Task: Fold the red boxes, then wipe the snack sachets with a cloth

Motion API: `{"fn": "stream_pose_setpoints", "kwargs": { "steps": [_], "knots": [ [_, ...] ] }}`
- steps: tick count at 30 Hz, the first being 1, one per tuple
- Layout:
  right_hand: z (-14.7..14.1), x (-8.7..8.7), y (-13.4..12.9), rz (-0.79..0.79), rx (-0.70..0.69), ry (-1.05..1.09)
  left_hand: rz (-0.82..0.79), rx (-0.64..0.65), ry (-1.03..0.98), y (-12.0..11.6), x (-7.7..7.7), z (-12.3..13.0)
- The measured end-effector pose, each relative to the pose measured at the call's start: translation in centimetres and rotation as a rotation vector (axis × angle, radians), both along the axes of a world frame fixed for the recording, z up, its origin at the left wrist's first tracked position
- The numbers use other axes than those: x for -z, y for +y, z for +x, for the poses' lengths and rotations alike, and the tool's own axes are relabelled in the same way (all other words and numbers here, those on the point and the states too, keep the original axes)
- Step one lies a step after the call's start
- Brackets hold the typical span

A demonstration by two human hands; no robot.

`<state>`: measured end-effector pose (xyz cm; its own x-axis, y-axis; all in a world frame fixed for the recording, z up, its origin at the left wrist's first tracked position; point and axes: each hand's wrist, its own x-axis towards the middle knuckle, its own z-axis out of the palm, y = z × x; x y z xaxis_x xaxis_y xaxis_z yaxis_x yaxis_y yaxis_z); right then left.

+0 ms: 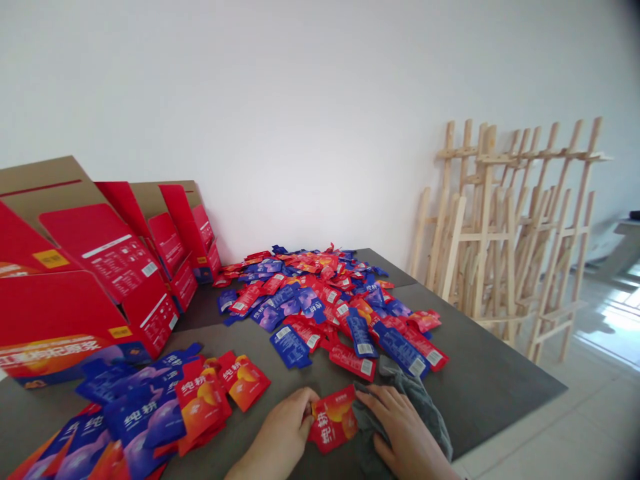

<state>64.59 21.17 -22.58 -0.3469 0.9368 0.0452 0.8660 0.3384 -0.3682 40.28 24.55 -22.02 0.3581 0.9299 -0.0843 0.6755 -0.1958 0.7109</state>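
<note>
A red sachet (334, 419) with orange fruit printed on it lies flat near the front of the dark table. Its left end is pinched between the thumb and fingers of my left hand (284, 433). My right hand (400, 427) rests on a grey-green cloth (429, 415), pressing it against the sachet's right end. The cloth is bunched under my palm and spreads to the right. Beyond my hands lies a big loose heap of red and blue sachets (313, 303). To the left, more sachets (145, 413) lie in overlapping stacks, fronts up.
Open red cardboard boxes (65, 313) stand in a row along the table's left side, flaps raised. The grey table (490, 373) ends in an edge at the right. Several wooden easels (483, 240) lean together beyond it. A white wall (310, 120) rises behind.
</note>
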Motion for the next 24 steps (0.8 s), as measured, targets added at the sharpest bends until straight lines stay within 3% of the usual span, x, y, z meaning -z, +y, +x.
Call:
{"fn": "stream_pose_setpoints", "kwargs": {
  "steps": [4,7,11,15,17,21,24],
  "knots": [
    [0.3,0.4,0.2,0.022,0.092,-0.002,0.116,-0.089,-0.033,0.4,-0.5,-0.6],
    [0.1,0.4,0.5,0.038,0.128,0.051,0.347,-0.094,-0.007,0.8,-0.8,-1.2],
    [0.3,0.4,0.8,0.051,0.193,0.202,0.669,0.203,0.098,1.1,-1.4,-1.6],
    [0.9,0.0,0.9,0.073,0.286,0.392,0.755,0.502,0.201,1.0,-1.8,-1.6],
    [1.2,-0.4,1.0,0.085,0.302,0.457,0.78,0.547,0.216,0.8,-1.9,-1.7],
    [1.9,-1.3,1.4,0.108,0.331,0.523,0.874,0.434,0.254,0.3,-1.9,-2.0],
    [1.4,-1.6,1.3,0.117,0.249,0.466,0.862,0.499,0.333,0.2,-1.5,-1.8]
  ]
}}
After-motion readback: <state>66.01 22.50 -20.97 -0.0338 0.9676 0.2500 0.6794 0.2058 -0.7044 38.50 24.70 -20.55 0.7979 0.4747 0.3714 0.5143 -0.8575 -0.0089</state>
